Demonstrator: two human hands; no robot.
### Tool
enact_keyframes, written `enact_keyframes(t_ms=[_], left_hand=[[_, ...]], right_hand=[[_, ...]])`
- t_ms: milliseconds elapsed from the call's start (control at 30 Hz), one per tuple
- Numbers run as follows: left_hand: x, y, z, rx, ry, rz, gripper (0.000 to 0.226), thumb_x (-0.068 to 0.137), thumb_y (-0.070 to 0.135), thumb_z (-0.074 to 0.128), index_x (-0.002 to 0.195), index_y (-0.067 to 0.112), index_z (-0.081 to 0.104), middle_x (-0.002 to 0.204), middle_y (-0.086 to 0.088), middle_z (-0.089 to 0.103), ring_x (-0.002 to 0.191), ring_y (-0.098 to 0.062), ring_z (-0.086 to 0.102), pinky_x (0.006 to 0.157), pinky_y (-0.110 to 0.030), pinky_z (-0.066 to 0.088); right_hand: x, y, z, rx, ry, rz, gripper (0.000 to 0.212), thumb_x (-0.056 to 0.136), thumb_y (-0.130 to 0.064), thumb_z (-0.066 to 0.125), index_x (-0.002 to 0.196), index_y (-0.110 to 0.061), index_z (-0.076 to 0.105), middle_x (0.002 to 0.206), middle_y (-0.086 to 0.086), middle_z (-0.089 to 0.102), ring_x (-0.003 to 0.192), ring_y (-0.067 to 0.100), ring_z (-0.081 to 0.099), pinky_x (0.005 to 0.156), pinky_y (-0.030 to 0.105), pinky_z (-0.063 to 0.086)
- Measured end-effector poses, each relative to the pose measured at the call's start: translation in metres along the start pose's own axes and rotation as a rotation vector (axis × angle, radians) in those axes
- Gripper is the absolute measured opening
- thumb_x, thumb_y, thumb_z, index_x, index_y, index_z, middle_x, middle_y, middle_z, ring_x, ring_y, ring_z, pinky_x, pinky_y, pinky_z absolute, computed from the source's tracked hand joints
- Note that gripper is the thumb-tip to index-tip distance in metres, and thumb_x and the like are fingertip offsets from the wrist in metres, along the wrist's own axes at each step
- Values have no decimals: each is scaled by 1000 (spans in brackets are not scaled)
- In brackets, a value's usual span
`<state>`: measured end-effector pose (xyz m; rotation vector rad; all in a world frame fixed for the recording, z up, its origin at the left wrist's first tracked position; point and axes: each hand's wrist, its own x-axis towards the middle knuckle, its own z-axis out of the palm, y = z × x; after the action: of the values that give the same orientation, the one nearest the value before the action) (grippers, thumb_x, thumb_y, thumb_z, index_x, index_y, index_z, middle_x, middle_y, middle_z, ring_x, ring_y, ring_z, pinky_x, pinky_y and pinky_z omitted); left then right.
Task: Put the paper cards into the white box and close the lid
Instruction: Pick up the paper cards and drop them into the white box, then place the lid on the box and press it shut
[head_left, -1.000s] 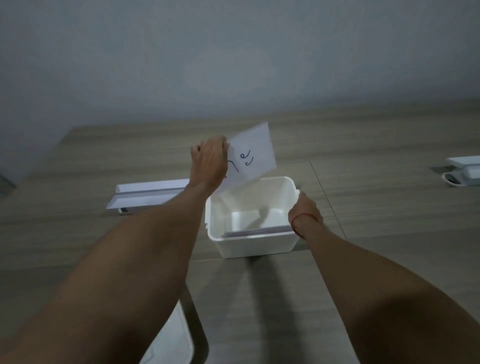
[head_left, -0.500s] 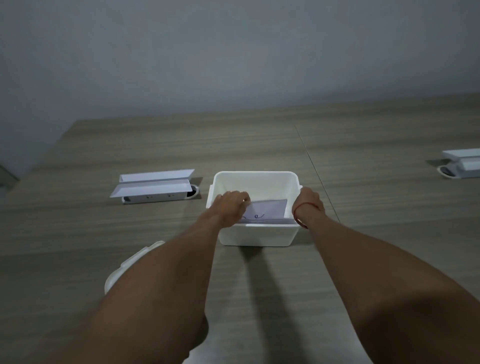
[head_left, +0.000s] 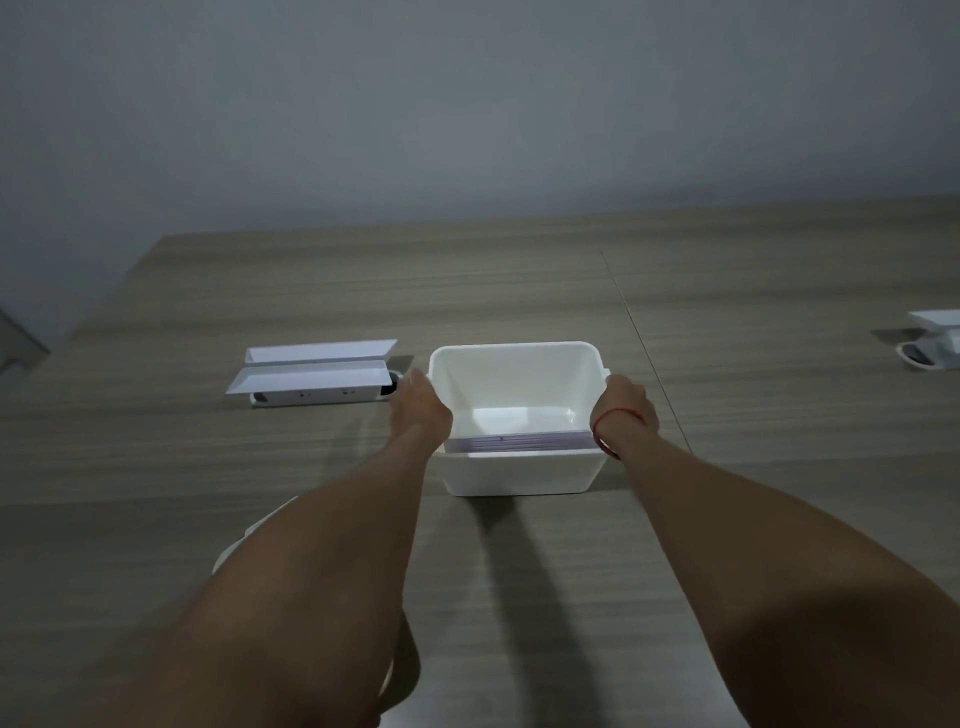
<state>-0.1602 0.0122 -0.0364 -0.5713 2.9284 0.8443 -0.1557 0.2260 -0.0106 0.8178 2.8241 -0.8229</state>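
An open white box (head_left: 519, 473) stands on the wooden table in front of me. Paper cards (head_left: 519, 443) stand on edge inside it against the near wall; only their top edges show. My left hand (head_left: 420, 414) rests against the box's left side and my right hand (head_left: 626, 410), with a red string at the wrist, holds the right side. The white lid (head_left: 254, 530) lies on the table near my left forearm, mostly hidden under the arm.
A white socket unit with raised flaps (head_left: 317, 379) sits on the table left of the box. Another white unit (head_left: 935, 338) is at the far right edge. A grey wall rises behind the table.
My left hand lowered a written card into the box, let it go and moved out to the box's left side. My right hand stayed on the right side.
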Motion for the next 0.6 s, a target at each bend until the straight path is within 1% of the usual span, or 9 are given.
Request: enact_keyframes(t_ms=[67,167,233,333,400,467,533,600], left_hand=[[0,1,-1,-90,-71,-56,41,89,-3,45,129,-1,48,133,-19,55,122,-36,53,95,-39,47],[-3,2,-4,-148,-75,-94,39,90,0,45,129,-2,50,131,-20,57,119,-37,56,91,-37,49],[-10,0,-11,-165,-76,-109,39,93,9,45,130,-4,48,131,-21,56,117,-36,57,88,-36,48],[-24,-10,-31,-208,-37,-107,39,94,18,46,125,-3,56,124,-20,62,111,-36,61,83,-34,49],[-38,-24,-49,-204,9,-108,37,94,20,46,123,0,60,125,-20,63,113,-36,60,88,-34,49],[-55,-41,-68,-190,71,-153,44,98,26,44,128,-4,54,133,-23,57,123,-37,54,97,-36,45],[-72,-65,-87,-209,141,-250,54,98,33,42,135,-6,45,139,-26,50,128,-40,49,101,-38,43],[-88,-96,-100,-216,193,-347,55,97,34,43,137,-3,42,141,-25,48,130,-39,47,103,-38,41]], right_hand=[[1,-2,1,-9,-2,8,39,100,-10,30,132,-4,52,137,19,53,125,35,52,101,37,41],[-3,-3,0,-74,-28,-7,37,96,-10,41,130,-9,53,134,15,56,123,34,54,99,38,43],[-13,-7,-4,-112,-57,-42,39,94,-15,46,133,-12,50,136,13,53,126,33,50,103,42,40],[-28,-26,-8,-130,-105,-172,43,97,-28,43,136,-11,44,144,12,44,135,32,39,110,46,32],[-46,-47,-7,-104,-157,-295,45,98,-31,40,138,-11,43,148,10,40,139,30,35,113,47,27],[-70,-67,0,-64,-193,-418,46,98,-32,41,139,-12,44,149,9,40,140,28,34,114,45,26],[-99,-87,11,-37,-229,-523,45,97,-32,42,138,-13,47,148,9,43,139,28,37,112,42,30],[-129,-102,28,-10,-271,-594,42,95,-31,45,132,-12,54,142,11,50,133,31,44,108,40,37]])
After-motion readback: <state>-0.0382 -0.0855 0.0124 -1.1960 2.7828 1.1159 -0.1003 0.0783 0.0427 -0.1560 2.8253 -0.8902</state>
